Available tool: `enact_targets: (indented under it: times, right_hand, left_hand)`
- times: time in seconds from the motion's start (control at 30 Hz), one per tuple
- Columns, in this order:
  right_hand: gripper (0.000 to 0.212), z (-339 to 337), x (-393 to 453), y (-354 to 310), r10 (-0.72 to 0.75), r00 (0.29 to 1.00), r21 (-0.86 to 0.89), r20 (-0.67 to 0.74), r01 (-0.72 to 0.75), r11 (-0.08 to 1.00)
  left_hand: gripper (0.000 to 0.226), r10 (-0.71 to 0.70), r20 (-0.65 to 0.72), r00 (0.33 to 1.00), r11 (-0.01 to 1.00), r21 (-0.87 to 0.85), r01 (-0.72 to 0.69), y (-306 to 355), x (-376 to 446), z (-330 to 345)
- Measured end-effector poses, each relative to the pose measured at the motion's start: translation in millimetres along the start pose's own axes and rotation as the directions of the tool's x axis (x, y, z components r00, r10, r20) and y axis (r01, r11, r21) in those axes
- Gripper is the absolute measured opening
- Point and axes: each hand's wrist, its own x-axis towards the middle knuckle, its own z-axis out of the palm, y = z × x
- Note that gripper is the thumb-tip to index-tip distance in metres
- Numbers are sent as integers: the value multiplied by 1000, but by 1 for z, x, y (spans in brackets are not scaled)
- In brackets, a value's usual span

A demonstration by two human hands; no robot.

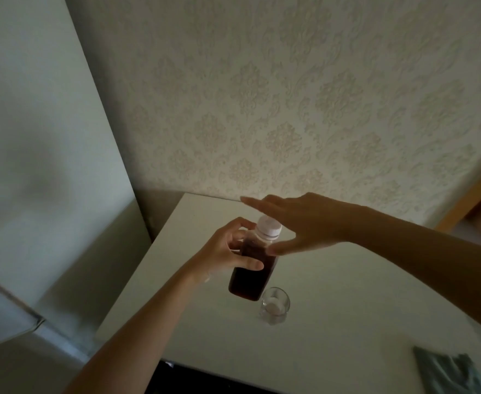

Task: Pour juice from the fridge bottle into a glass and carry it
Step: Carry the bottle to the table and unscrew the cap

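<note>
one bottle (252, 268), one glass (274, 305), two hands, that's the whole cast here. the bottle is full of dark brown juice and wears one white screw cap (268, 228), which is on. it stands on the white table (347, 308) roughly mid-frame, leaning a bit in this wide-angle view, so i can't say for sure whether its base is flat on the table or slightly lifted.

the left hand (227, 251) comes in from 7 o'clock and is wrapped around the bottle's upper body, thumb across the front face and fingers curled round the far side, a proper closed grip on it.

the right hand (304, 223) comes in from 3 o'clock and hovers spread wide over the cap, fingers stretched out flat past it toward 10 o'clock and the thumb down at the bottle's shoulder. it holds nothing, and i can't tell if it touches the cap.

the glass is clear, short and empty, standing upright at about 4 o'clock from the bottle's base, just beside it.

one dark greyish cloth-like thing (449, 371) lies at the table's 5 o'clock corner, too blurry to identify. patterned wallpaper (290, 109) fills the back, and a pale fridge side (34, 137) stands at 9 o'clock.
</note>
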Motion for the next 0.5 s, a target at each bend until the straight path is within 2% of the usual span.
enact_targets:
  times: [0.07, 0.17, 0.23, 0.33, 0.4, 0.5]
  right_hand:
    - [80, 5, 5, -2, 51, 998, -55, -28, -53, 997]
    - [59, 14, 11, -3, -11, 997, -177, -80, -3, 984]
    - [48, 20, 9, -2, -44, 993, -148, -106, 28, 989]
    - [44, 37, 0, 2, -46, 986, -50, -161, 38, 998]
    - [40, 56, -7, 5, 79, 969, 137, -236, -47, 989]
    - [32, 100, -18, 8, 343, 902, 382, -263, -230, 895]
  left_hand:
    - [60, 9, -14, 1000, 1000, -4, -9, 1, 0, 0]
    - [60, 3, -24, 1000, 1000, 3, -3, -3, 0, 3]
    - [60, -11, -40, 999, 1000, 11, 12, -9, -1, 5]
    - [63, -41, -76, 996, 999, 26, 43, -23, -5, 8]
    - [63, -62, -89, 994, 997, 44, 66, -34, -7, 10]
    - [62, -84, -138, 987, 993, 66, 94, -52, -10, 20]
